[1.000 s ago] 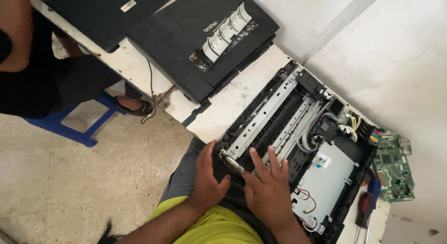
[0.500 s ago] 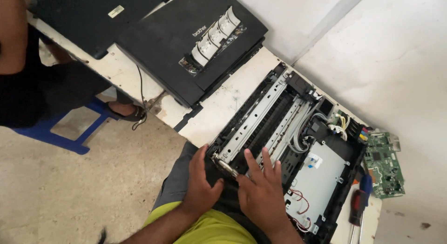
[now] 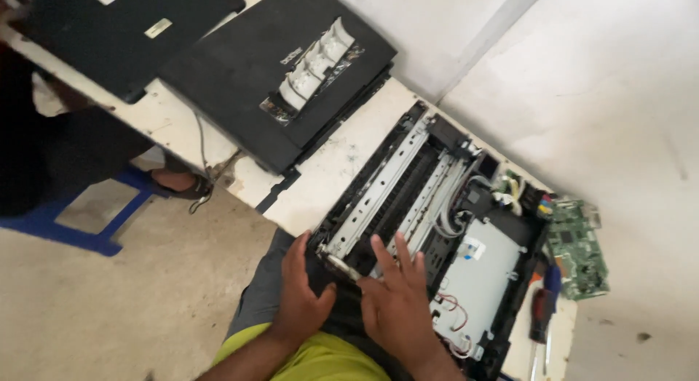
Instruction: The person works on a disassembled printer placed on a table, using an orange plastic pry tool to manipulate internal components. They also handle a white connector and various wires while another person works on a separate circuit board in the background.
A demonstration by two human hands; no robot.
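Observation:
An opened black printer chassis (image 3: 451,228) lies on the white table (image 3: 342,170), its metal rails, white tubes and grey plate exposed. My left hand (image 3: 300,294) grips the chassis's near left corner, fingers wrapped over the edge. Beside it, my right hand (image 3: 397,297) rests flat on the near edge with fingers spread over the metal rail. Neither hand holds a loose part.
A black scanner lid (image 3: 277,75) with a white button panel lies further left, next to another black cover (image 3: 124,32). A green circuit board (image 3: 579,250) and a red-handled screwdriver (image 3: 540,315) lie right of the chassis. Another person (image 3: 51,155) sits on a blue stool at left.
The view has drifted a little, shifting everything left and down. My hands stay on the chassis's near edge, barely moved.

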